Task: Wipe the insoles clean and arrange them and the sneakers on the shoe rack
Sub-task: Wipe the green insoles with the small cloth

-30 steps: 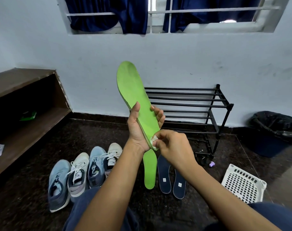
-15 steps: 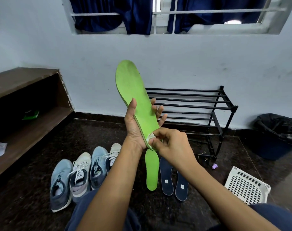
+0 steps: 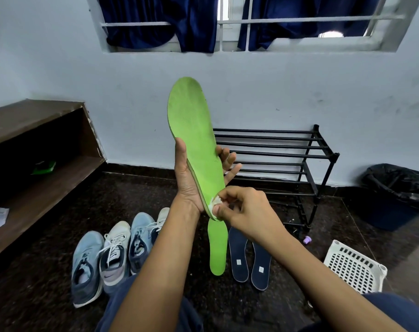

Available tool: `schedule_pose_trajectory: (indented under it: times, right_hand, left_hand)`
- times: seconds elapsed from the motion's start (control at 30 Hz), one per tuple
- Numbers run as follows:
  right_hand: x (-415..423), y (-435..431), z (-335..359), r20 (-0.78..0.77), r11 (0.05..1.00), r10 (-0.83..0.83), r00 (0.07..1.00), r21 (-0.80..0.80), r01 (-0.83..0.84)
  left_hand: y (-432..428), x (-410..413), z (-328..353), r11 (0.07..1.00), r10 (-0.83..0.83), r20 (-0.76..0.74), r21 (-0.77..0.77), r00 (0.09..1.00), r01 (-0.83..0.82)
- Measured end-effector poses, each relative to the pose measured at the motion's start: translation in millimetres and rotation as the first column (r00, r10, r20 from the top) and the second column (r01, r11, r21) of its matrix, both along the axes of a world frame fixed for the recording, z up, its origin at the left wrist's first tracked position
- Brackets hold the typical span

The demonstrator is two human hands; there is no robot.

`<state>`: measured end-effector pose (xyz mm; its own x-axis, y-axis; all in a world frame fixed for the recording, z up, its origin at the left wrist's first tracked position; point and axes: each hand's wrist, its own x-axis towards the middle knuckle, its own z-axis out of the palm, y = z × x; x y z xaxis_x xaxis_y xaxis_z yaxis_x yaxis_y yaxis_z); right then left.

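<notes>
My left hand (image 3: 191, 178) holds a green insole (image 3: 191, 125) upright by its lower half, thumb on one edge and fingers behind the other. My right hand (image 3: 246, 209) pinches a small white wipe (image 3: 215, 202) against the insole's heel end. A second green insole (image 3: 218, 248) and two dark blue insoles (image 3: 238, 255) lie on the floor below. Several sneakers, blue (image 3: 86, 269) and white (image 3: 114, 255), stand in a row at the left. The black shoe rack (image 3: 287, 154) stands bare against the wall.
A brown wooden shelf (image 3: 36, 149) runs along the left. A white perforated basket (image 3: 354, 267) lies at the right, with a black-lined bin (image 3: 400, 188) behind it. A small purple cap (image 3: 307, 240) lies near the rack's foot.
My right hand with the wipe has stayed at the insole's heel end, shifting slightly along the edge. The left-hand fingers have loosened a little behind the insole.
</notes>
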<state>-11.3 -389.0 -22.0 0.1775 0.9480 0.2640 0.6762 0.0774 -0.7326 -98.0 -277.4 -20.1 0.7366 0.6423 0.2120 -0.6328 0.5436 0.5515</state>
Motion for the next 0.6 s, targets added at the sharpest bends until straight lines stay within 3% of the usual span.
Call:
schedule_pose_trajectory:
  times: [0.1,0.4,0.5,0.6]
  right_hand:
    - [3,1,1,-0.037,1.000,-0.006,0.999,0.023,0.007]
    - [18,10,-5,0.012,0.952,-0.286,0.958,0.116,0.283]
    - [13,8,-7,-0.014,0.958,-0.251,0.968,0.139,0.251]
    - [12,4,-6,-0.106,0.990,-0.120,0.987,0.064,0.127]
  left_hand:
    - [-1,3,-1,0.998,0.062,0.034,-0.035,0.997,-0.061]
    - [-18,29,-8,0.994,0.081,-0.062,-0.067,0.995,-0.085]
    - [-13,26,-8,0.995,0.071,-0.069,-0.058,0.995,-0.075]
    - [-7,21,-8,0.995,0.080,-0.065,-0.059,0.995,-0.084]
